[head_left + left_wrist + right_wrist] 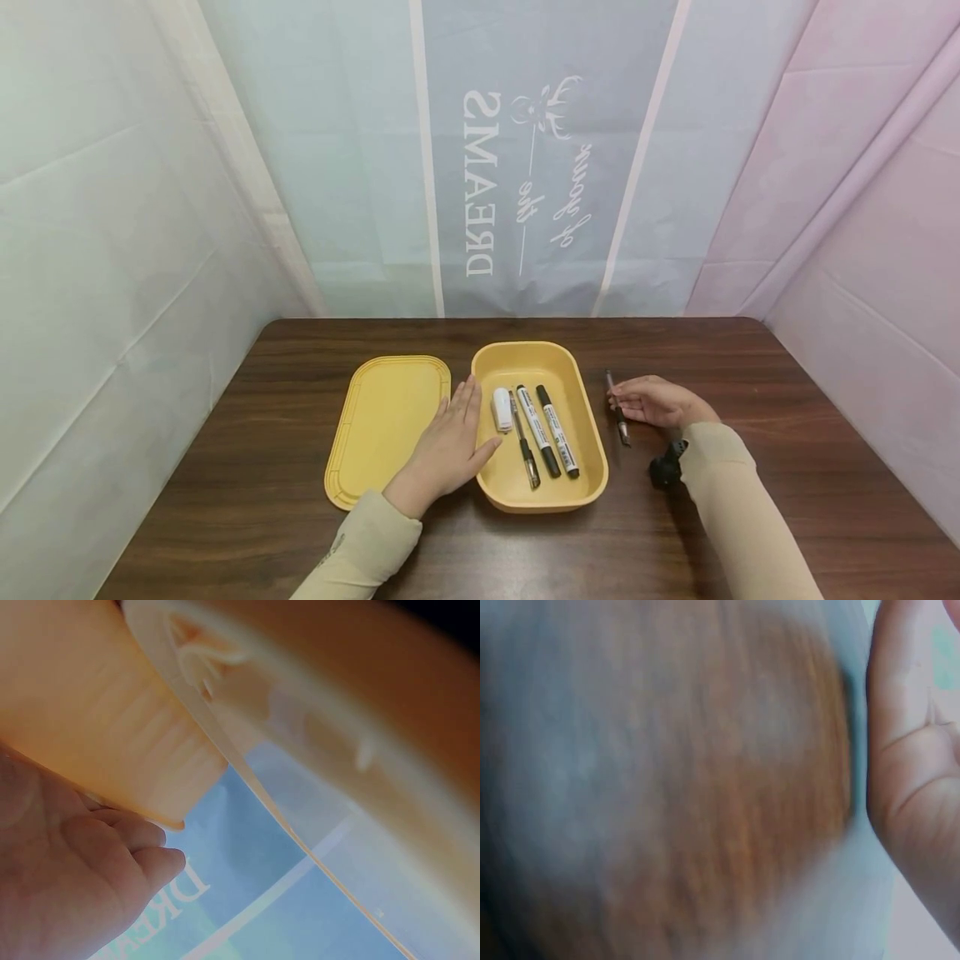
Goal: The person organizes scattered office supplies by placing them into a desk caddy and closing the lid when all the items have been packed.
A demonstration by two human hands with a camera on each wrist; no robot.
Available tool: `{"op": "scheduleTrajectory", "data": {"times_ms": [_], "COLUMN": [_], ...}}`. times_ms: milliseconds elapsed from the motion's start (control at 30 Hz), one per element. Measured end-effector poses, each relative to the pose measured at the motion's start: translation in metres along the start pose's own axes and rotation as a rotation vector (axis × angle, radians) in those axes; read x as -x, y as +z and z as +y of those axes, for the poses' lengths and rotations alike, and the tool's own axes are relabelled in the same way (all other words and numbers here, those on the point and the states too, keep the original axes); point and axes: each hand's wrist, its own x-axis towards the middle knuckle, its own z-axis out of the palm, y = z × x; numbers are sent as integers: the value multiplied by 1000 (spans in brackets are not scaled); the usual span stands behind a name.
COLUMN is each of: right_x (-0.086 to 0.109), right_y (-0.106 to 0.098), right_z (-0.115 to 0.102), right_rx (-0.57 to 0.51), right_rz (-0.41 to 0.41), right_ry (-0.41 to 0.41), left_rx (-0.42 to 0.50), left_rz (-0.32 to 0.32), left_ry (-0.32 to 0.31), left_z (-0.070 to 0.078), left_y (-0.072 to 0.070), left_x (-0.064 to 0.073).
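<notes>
Yellow, the box [540,360] meets my straight-fingered left hand [447,443], likely braced against sliding; just right of it, my right grip [658,403] pinches a pen [622,427] mid-barrel, perhaps for balance.

Head: looks forward-down over wooden table [232,467]. Left wrist: faces lettered backdrop [517,50] past very near yellow tub [540,507], sharing both with head. Right wrist: looks close at same table.

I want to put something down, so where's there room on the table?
Bare table lies left of the yellow lid, right of the right sleeve, and in front of the yellow box. It's crowded between lid and box, where the left hand is, and just right of the box, where the right hand holds a pen.
</notes>
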Motion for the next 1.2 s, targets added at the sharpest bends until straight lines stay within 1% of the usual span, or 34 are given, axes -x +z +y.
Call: {"op": "scheduleTrajectory", "data": {"times_ms": [67, 167, 500, 633, 733, 833, 933, 1200], "right_x": [0, 0, 3, 4, 4, 3, 1, -7], "right_y": [2, 6, 23, 31, 41, 53, 66, 95], "right_z": [-2, -7, -36, -47, -55, -63, -70, -86], "right_rx": [-26, -27, 58, 56, 64, 94, 122, 122], "right_rz": [-5, -20, -48, -95, -145, -165, -161, -148], "right_ry": [-5, -23, -52, -66, -85, -100, -98, -40], "left_rx": [4, 5, 4, 3, 6, 2, -2, 17], "left_rz": [2, 6, -2, 0, 2, 4, 7, -2], "left_ry": [1, 2, 1, 0, 1, 5, 9, 6], "left_z": [0, 0, 1, 0, 0, -1, -2, -1], "left_y": [0, 1, 0, 0, 1, 1, 0, -4], "left_x": [0, 0, 1, 1, 0, 0, -1, -1]}}
